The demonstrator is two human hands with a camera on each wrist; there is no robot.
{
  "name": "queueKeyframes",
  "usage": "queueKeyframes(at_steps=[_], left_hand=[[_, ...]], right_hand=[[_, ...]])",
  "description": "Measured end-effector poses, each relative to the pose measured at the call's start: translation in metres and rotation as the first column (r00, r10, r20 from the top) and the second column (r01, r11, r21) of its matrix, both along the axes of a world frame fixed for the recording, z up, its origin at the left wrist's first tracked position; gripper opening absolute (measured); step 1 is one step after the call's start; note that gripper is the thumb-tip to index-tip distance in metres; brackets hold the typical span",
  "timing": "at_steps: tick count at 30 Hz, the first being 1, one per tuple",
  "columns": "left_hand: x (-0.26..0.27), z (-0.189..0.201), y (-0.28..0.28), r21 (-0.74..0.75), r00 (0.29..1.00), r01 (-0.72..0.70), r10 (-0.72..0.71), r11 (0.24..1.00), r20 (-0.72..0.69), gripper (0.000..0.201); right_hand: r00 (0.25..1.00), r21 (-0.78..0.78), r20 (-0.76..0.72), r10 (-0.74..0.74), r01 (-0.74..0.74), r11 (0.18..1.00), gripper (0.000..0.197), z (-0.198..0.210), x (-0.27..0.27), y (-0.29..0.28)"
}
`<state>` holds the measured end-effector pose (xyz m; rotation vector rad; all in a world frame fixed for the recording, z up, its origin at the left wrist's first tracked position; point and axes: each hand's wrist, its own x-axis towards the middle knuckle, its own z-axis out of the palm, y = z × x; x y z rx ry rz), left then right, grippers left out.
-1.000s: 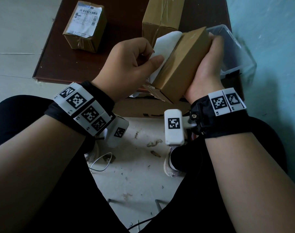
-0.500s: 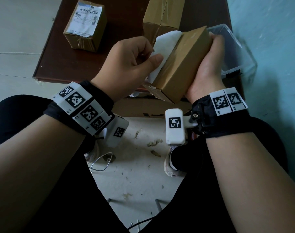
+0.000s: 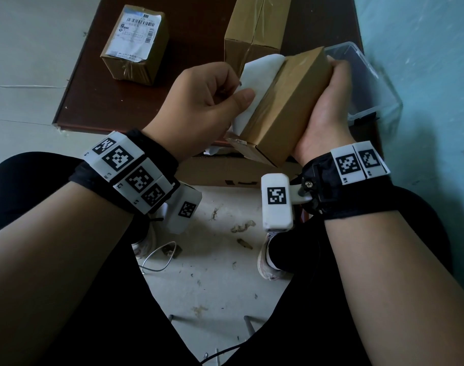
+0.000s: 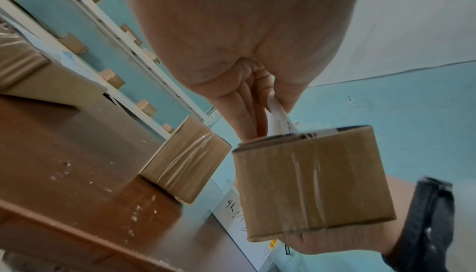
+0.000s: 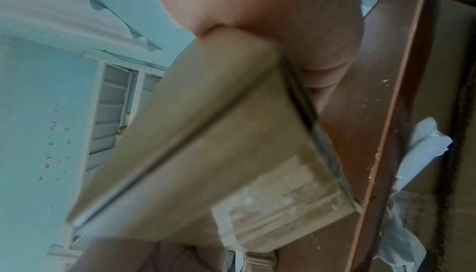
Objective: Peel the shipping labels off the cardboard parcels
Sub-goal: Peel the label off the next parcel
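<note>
A small cardboard parcel (image 3: pixel 286 107) is held tilted above the near edge of the brown table (image 3: pixel 98 107). My right hand (image 3: pixel 328 109) grips it from the right, fingers curled over its far end. A white label (image 3: pixel 254 83) stands half peeled off its left face. My left hand (image 3: pixel 215 99) pinches that label between thumb and curled fingers. In the left wrist view the label (image 4: pixel 276 117) runs from the fingers (image 4: pixel 247 113) down to the parcel (image 4: pixel 314 182). The right wrist view is filled by the blurred parcel (image 5: pixel 206 150).
A parcel with a label on top (image 3: pixel 135 43) lies at the table's far left. A taller taped parcel (image 3: pixel 254 30) stands behind the held one. A clear plastic box (image 3: pixel 368 83) sits at the table's right by the teal wall. Crumpled white paper (image 5: pixel 422 154) hangs below the table edge.
The left hand has pulled the label slightly further away from the parcel. The parcel and right hand have barely moved.
</note>
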<state>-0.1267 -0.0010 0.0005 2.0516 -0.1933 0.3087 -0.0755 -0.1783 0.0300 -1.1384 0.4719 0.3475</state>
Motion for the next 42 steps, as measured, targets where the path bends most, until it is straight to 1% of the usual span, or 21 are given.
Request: queueKeyframes(at_steps=[5, 9, 15, 21, 25, 28, 31, 37, 42], left_hand=[[0.0000, 0.0006, 0.0010, 0.007, 1.000, -0.003, 0.003, 1.000, -0.003, 0.040], [-0.0005, 0.0019, 0.0018, -0.019, 1.000, -0.008, 0.008, 1.000, -0.013, 0.038], [-0.0011, 0.0034, 0.0023, -0.034, 1.000, -0.007, 0.006, 0.999, -0.026, 0.038], [-0.0008, 0.0038, 0.0038, -0.057, 0.996, -0.013, 0.008, 0.998, -0.084, 0.037], [-0.0012, 0.0042, 0.0027, -0.090, 0.995, -0.027, 0.018, 0.996, -0.100, 0.031], [-0.0009, 0.0043, 0.0021, -0.124, 0.994, -0.034, 0.021, 0.992, -0.106, 0.034], [0.0000, 0.0046, 0.0024, -0.137, 0.994, -0.035, 0.020, 0.990, -0.108, 0.034], [-0.0005, 0.0062, 0.0008, -0.185, 0.990, -0.008, -0.018, 0.983, -0.138, 0.025], [-0.0014, 0.0056, -0.0001, -0.209, 0.986, 0.007, -0.041, 0.978, -0.162, 0.026]], right_hand=[[1.000, -0.024, 0.007, 0.020, -0.020, 1.000, 0.049, -0.0010, 0.0003, -0.0011], [0.999, -0.022, 0.028, 0.026, -0.026, 0.999, 0.047, -0.0027, 0.0018, -0.0013], [0.999, -0.062, 0.030, 0.036, -0.034, 0.997, 0.050, -0.0029, 0.0023, -0.0027], [1.000, -0.049, 0.022, 0.020, -0.019, 0.999, 0.047, 0.0000, -0.0001, -0.0012], [1.000, -0.042, 0.020, 0.009, -0.008, 0.999, 0.048, 0.0008, -0.0001, -0.0013], [1.000, -0.015, 0.019, 0.001, -0.001, 1.000, 0.048, 0.0004, 0.0015, -0.0020], [1.000, -0.040, 0.016, 0.003, -0.002, 0.999, 0.048, -0.0002, 0.0021, -0.0026], [1.000, -0.034, 0.024, -0.011, 0.012, 0.999, 0.048, 0.0012, 0.0021, -0.0026], [0.999, -0.040, 0.033, 0.001, 0.000, 0.999, 0.049, 0.0034, -0.0004, -0.0032]])
